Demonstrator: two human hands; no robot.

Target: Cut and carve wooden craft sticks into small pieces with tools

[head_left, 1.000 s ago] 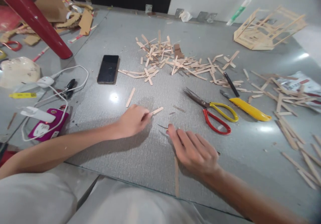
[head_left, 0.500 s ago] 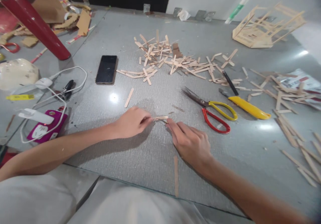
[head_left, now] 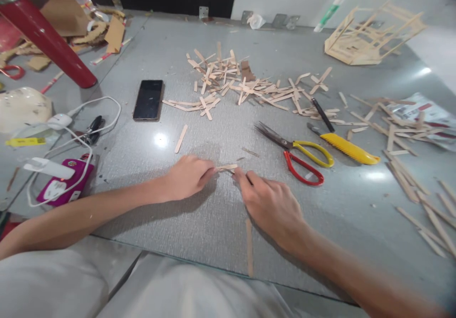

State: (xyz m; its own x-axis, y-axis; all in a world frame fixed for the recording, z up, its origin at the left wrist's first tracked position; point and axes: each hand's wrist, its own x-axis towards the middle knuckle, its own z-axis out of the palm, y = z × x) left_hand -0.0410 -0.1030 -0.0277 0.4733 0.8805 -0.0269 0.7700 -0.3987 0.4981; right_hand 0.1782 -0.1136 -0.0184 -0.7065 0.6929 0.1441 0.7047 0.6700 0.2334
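Observation:
Near the front of the table, my left hand [head_left: 190, 176] is closed in a pinch on one end of a short popsicle stick piece [head_left: 227, 167]. Opposite it, my right hand [head_left: 269, 197] has its fingertips pressed together at the piece's other end. A thin, darker strip shows just under the pale wood at those fingertips; its kind is too small to tell. Two slivers [head_left: 250, 152] lie just beyond the hands. A flat stick [head_left: 249, 251] rests below my right wrist, and another stick [head_left: 181, 139] lies beyond my left hand.
Right of my hands lie scissors [head_left: 302, 163] with red and yellow handles and a yellow cutter [head_left: 351, 149]. Behind are a phone [head_left: 148, 100] and heaped sticks [head_left: 252, 87]. A stick frame [head_left: 352, 54] stands back right. Left are a purple power strip [head_left: 67, 182] and a red post [head_left: 50, 37].
The view has shifted slightly. My hands stay at the same place with the stick piece between them; the right fingers have changed their bend a little.

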